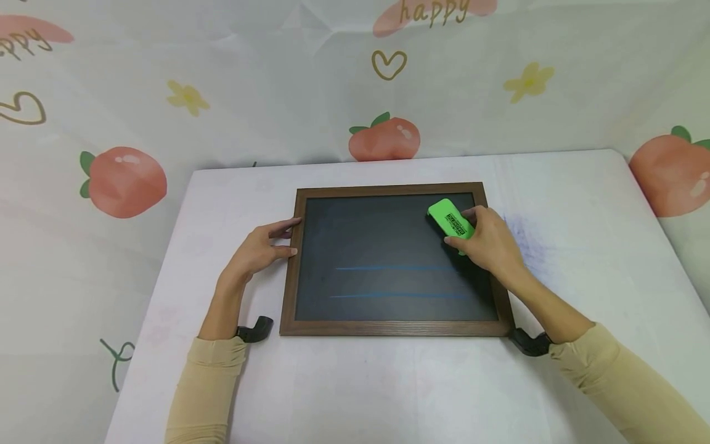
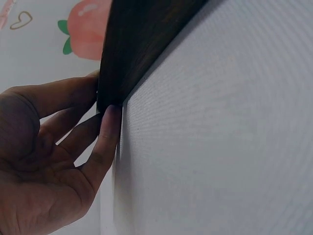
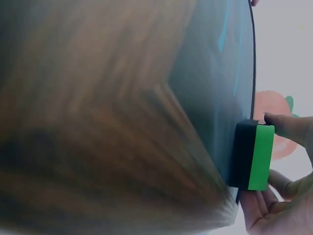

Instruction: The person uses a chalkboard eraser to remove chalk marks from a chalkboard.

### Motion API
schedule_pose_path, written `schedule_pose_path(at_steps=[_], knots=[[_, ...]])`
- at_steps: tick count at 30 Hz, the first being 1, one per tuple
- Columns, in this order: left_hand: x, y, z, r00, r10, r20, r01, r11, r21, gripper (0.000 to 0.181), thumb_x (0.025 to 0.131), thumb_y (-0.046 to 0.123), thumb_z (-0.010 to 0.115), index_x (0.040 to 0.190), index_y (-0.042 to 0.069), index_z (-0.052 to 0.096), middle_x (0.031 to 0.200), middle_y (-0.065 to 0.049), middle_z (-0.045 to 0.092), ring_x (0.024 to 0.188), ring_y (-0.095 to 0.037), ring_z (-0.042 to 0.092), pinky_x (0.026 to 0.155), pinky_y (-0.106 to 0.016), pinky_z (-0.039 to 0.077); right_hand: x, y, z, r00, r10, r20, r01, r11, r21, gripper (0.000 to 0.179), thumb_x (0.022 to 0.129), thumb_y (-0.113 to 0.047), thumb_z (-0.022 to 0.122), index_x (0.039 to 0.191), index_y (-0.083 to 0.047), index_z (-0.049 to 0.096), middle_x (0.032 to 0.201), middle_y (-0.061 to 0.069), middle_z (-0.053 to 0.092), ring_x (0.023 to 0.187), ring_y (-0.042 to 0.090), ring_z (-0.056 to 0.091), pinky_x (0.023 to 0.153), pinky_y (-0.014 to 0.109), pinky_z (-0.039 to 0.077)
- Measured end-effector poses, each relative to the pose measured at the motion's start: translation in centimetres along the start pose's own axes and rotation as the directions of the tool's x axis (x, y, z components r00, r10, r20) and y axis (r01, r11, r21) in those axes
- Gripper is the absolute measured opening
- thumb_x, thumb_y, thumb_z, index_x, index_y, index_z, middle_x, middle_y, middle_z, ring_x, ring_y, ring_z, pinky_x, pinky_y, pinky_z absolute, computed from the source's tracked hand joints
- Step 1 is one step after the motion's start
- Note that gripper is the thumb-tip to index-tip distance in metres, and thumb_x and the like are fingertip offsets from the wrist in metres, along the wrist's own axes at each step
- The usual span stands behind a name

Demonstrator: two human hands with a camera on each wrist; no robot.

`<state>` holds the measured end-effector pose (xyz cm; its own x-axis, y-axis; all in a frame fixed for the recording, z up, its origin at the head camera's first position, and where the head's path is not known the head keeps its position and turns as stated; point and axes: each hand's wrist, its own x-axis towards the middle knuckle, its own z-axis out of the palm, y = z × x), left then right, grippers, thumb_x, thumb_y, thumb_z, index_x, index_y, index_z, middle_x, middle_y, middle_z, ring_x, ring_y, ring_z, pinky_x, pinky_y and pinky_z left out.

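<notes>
A blackboard in a brown wooden frame lies on the white table, two blue lines drawn across its lower half. My right hand grips a green board eraser between thumb and fingers over the board's upper right part. In the right wrist view the eraser shows a dark pad facing the board surface. My left hand touches the frame's left edge with its fingertips and thumb, fingers mostly straight. The left wrist view shows those fingertips against the dark side of the frame.
The white table extends around the board, with a faint blue-purple smudge to its right. Behind hangs a pale cloth printed with peaches, hearts and flowers. A black wrist mount sits close to the board's lower right corner.
</notes>
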<state>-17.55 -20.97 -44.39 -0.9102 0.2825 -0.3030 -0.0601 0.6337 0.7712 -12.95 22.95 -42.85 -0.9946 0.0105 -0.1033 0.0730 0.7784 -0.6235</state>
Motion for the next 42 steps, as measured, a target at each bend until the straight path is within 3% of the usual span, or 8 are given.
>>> schedule_pose_path(at_steps=[13,21,42], knots=[[0.0,0.1,0.1,1.000,0.001,0.001,-0.001,1.000,0.008,0.065,0.090,0.008,0.070,0.149,0.019,0.047,0.145,-0.015,0.051,0.136,-0.034,0.043,0.111,-0.059,0.027,-0.9,0.2,-0.5,0.997,0.071,-0.026,-0.072,0.995,-0.071,0.071,0.084,-0.030,0.078,0.132,0.013,0.048,0.110,0.026,0.053,0.089,0.035,0.052,0.070,0.046,0.044],[-0.1,0.1,-0.2,1.000,-0.009,0.003,0.009,1.000,0.013,0.066,0.089,0.009,0.071,0.150,0.021,0.047,0.144,-0.015,0.051,0.136,-0.035,0.042,0.111,-0.060,0.026,-1.7,0.1,-0.3,0.998,0.066,0.000,-0.066,0.994,-0.093,0.069,0.085,-0.029,0.077,0.132,0.013,0.048,0.108,0.026,0.052,0.089,0.035,0.050,0.071,0.045,0.043],[-0.1,0.2,-0.2,1.000,-0.019,0.015,0.018,1.000,0.023,0.066,0.090,0.010,0.071,0.150,0.022,0.046,0.140,-0.018,0.053,0.138,-0.037,0.039,0.110,-0.061,0.025,-3.8,0.1,0.4,0.997,0.071,-0.001,-0.071,0.997,-0.043,0.072,0.084,-0.030,0.079,0.132,0.013,0.047,0.113,0.025,0.052,0.089,0.034,0.051,0.071,0.042,0.042]])
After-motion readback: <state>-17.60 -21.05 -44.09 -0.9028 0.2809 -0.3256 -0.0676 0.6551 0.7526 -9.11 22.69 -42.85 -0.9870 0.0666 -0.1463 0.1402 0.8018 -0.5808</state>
